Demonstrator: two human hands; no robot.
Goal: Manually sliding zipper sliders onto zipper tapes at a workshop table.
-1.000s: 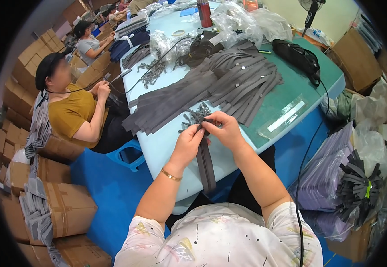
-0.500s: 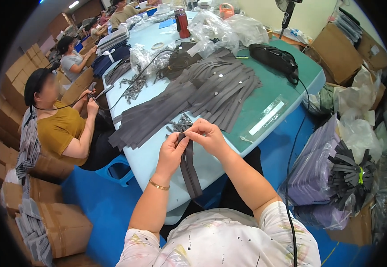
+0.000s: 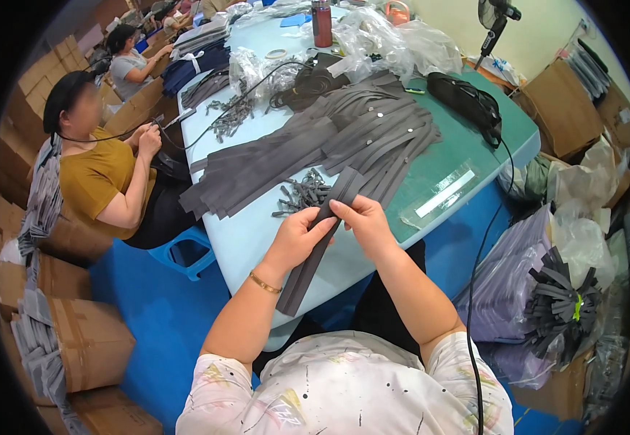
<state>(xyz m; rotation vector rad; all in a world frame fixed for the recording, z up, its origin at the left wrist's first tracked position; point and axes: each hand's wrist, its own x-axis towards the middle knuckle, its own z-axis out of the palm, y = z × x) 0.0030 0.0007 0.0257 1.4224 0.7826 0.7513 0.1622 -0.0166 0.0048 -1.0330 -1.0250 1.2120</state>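
Note:
A dark grey zipper (image 3: 305, 274) runs slantwise in front of me, its upper end pointing away over the table and its lower end hanging toward my lap. My left hand (image 3: 297, 238) is closed around its middle, thumb on top. My right hand (image 3: 366, 226) pinches the same zipper a little higher, at its right edge. Just beyond my hands lies a heap of small grey zipper sliders (image 3: 305, 193). Behind that, long grey zippers (image 3: 271, 161) are spread in a thick fan across the table (image 3: 239, 243).
A clear plastic strip with a white band (image 3: 444, 194) lies on the green mat (image 3: 467, 163), near a black pouch (image 3: 465, 107). Plastic bags and a red flask (image 3: 321, 23) stand farther back. A co-worker (image 3: 105, 170) sits at left; cartons (image 3: 92, 344) and wrapped bundles flank the table.
The zipper's upper end has swung up and away, so it now extends beyond my fingers. My hands have shifted from a fingertip pinch at its end to its middle. The view has tilted slightly.

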